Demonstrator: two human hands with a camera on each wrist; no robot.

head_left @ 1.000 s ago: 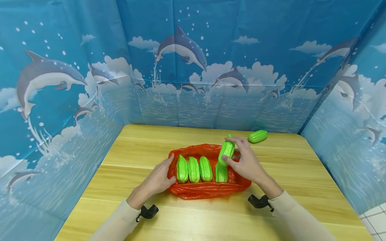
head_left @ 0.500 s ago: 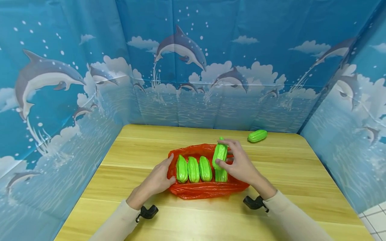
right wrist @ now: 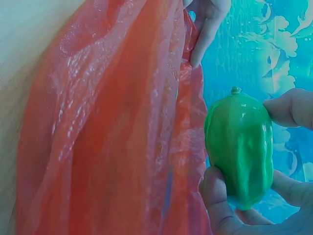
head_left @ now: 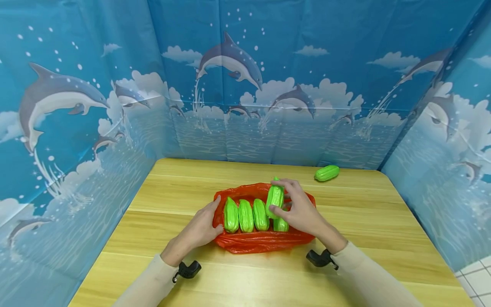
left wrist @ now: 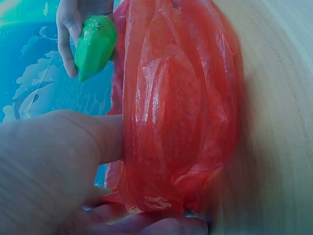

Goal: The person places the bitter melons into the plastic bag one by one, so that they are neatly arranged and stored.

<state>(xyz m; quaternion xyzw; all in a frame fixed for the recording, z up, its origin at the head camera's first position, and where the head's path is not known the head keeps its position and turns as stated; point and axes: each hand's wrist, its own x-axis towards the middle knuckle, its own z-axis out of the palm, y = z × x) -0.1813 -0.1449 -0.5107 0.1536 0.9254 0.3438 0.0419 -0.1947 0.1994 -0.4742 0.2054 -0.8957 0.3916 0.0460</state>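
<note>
My right hand [head_left: 301, 209] holds a glossy, ribbed green gourd [head_left: 275, 200] between thumb and fingers, above the right part of a red plastic bag [head_left: 264, 243]. The held gourd [right wrist: 239, 147], with its small stem, fills the grip in the right wrist view. Several like it lie side by side in the bag, among them a middle gourd [head_left: 246, 216]. A partly covered gourd [head_left: 281, 225] lies beneath the held one. At the bag's left end, my left hand [head_left: 199, 226] grips the rim. The left wrist view shows its thumb against the red plastic [left wrist: 166, 122], other fingers partly hidden.
One more green gourd [head_left: 327, 173] lies near the back right edge of the wooden table [head_left: 245, 281]. Dolphin-printed blue curtains [head_left: 245, 136] stand along the table's back and both sides.
My right hand has moved left and slightly down with the gourd, which now covers more of the one below it. The left hand has stayed at the bag's rim.
</note>
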